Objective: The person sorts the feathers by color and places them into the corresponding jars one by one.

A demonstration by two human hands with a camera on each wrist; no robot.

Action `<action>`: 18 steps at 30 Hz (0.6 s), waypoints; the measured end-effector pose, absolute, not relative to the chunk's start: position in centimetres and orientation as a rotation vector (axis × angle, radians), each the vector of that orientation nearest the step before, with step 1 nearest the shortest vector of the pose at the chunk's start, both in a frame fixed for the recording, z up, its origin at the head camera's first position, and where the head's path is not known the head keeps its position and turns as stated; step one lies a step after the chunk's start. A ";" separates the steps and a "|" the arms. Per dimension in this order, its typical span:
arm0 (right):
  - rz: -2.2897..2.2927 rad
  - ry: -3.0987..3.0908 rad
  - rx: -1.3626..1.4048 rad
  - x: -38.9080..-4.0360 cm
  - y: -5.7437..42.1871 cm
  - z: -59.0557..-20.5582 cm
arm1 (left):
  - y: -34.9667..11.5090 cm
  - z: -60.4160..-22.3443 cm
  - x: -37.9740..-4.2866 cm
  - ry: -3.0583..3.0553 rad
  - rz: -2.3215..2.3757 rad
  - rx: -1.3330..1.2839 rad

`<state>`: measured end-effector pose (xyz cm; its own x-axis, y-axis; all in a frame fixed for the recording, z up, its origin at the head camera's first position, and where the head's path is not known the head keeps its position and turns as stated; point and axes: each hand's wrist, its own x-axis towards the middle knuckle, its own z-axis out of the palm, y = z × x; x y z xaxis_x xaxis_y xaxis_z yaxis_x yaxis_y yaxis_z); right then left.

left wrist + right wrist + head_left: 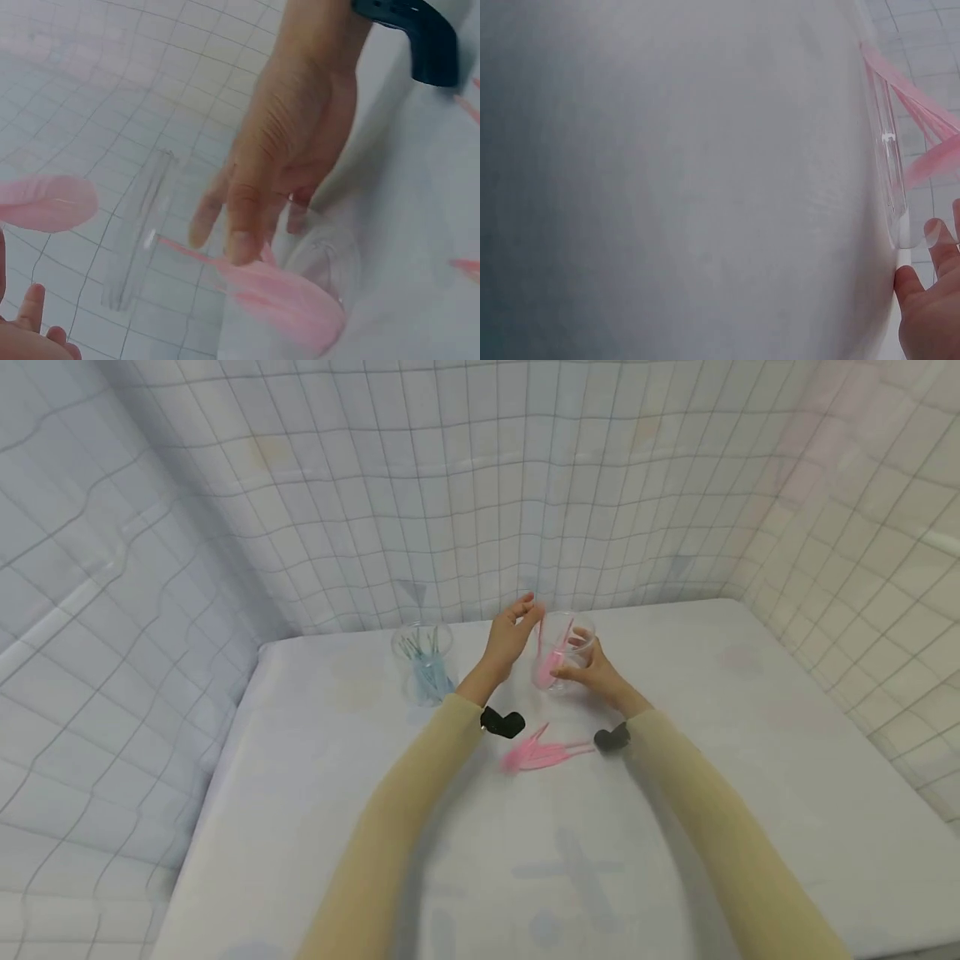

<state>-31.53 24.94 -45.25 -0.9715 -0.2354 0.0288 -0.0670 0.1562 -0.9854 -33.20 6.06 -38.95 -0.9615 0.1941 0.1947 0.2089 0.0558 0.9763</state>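
Note:
My left hand is at the left of a clear plastic cup, near its rim. It pinches a pink feather, which shows beside the cup's mouth in the left wrist view; the fingertips on it are mostly cut off there. My right hand grips the cup from the right, thumb low on the near side and fingers round behind. Inside the cup stand pink feathers. In the right wrist view the cup wall shows at the right edge. Loose pink feathers lie on the table between my forearms.
Another clear cup with several blue feathers stands to the left on the white-covered table. A grid-patterned curtain hangs behind and at both sides. Black bands sit at both wrists.

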 end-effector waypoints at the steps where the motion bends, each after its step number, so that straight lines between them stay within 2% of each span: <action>1: -1.936 2.291 -0.305 -31.3 24.8 -45.0 | 6.4 -38.6 -33.5 -2.237 -2.137 -0.415; 9: -1.960 2.334 -0.319 -32.4 25.3 -47.5 | 9.0 -37.6 -35.6 -1.919 -2.244 -0.270; 13: -1.938 2.365 -0.312 -32.8 25.6 -48.2 | 9.8 -38.8 -36.0 -1.861 -2.273 -0.206; 18: -1.927 2.343 -0.321 -32.4 25.8 -47.3 | 10.1 -40.7 -35.9 -1.961 -2.232 -0.192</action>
<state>-32.40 25.84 -47.31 -0.9738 -0.2187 0.0626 -0.1036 0.1813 -0.9780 -35.88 10.08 -40.75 -0.9783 -0.0382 0.2037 0.2070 -0.1250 0.9703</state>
